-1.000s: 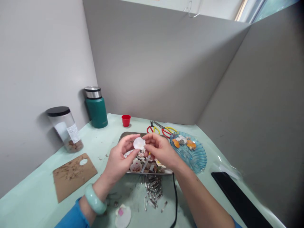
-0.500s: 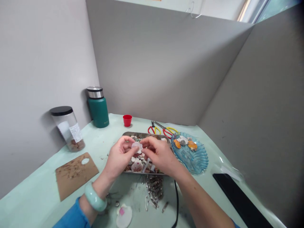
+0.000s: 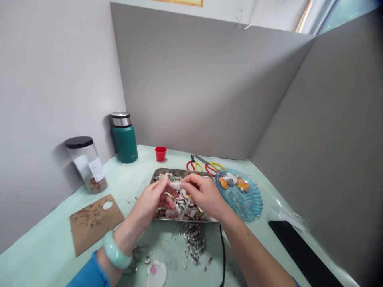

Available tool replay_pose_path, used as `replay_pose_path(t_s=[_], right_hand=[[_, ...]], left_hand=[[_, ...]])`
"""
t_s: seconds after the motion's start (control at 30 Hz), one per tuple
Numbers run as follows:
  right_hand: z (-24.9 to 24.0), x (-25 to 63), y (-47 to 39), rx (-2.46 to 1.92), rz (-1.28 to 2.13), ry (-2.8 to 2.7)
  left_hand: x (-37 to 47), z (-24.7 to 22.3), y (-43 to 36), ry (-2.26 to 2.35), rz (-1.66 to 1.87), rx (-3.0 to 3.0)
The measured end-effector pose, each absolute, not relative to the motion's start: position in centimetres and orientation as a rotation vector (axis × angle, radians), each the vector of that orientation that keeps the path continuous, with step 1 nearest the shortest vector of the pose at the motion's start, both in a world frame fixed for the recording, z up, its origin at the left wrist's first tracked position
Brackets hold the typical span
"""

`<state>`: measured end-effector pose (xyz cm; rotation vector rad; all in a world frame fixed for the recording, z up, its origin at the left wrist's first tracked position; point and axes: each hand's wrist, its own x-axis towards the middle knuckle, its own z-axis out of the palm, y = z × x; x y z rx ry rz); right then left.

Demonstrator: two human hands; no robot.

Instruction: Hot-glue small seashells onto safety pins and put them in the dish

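Between the fingertips of my left hand (image 3: pixel 155 199) and my right hand (image 3: pixel 203 193) is a small white seashell (image 3: pixel 176 185), seen nearly edge-on. Both hands pinch it from opposite sides; the lower fingers of the left are curled loosely. They hover over a metal tray (image 3: pixel 187 221) filled with mixed shells. A larger ribbed shell (image 3: pixel 172 213) and a pale stick-like piece (image 3: pixel 185 208) lie in the tray's front part. My hands cover some of the tray's middle. On the table in front lies a flat white shell with a pink patch (image 3: pixel 156 275).
Metal safety pins (image 3: pixel 195 243) lie heaped before the tray, beside a black cable (image 3: pixel 223 255). A blue glass plate (image 3: pixel 243 205) holds orange and white pieces. Scissors (image 3: pixel 211 169), a red cup (image 3: pixel 160 154), a green bottle (image 3: pixel 125 143), a jar (image 3: pixel 86 163), brown cardboard (image 3: pixel 95 235) and a black slab (image 3: pixel 302 255) surround it.
The white shell has been tipped from face-on to nearly edge-on. My left hand has turned, its lower fingers showing more below the shell. The view has tilted slightly upward.
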<state>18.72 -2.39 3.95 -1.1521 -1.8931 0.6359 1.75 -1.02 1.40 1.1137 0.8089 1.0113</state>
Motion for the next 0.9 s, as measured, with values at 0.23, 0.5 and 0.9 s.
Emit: replay_pose_path(t_s=[0.23,0.5,0.9], right_hand=[[3.4,18.7,-1.9,-1.225,0.980,-1.703],[2.9,18.4,-1.8,-1.295,0.878,-1.731],[2.0,18.2,-1.6,-1.266,0.769,-1.730]], left_hand=[[1.8,1.0,-1.0,0.867,0.986,1.245],[1.9,0.7,-1.0,0.806,0.949,1.157],[1.9,0.7,-0.8,0.717,0.916,1.110]])
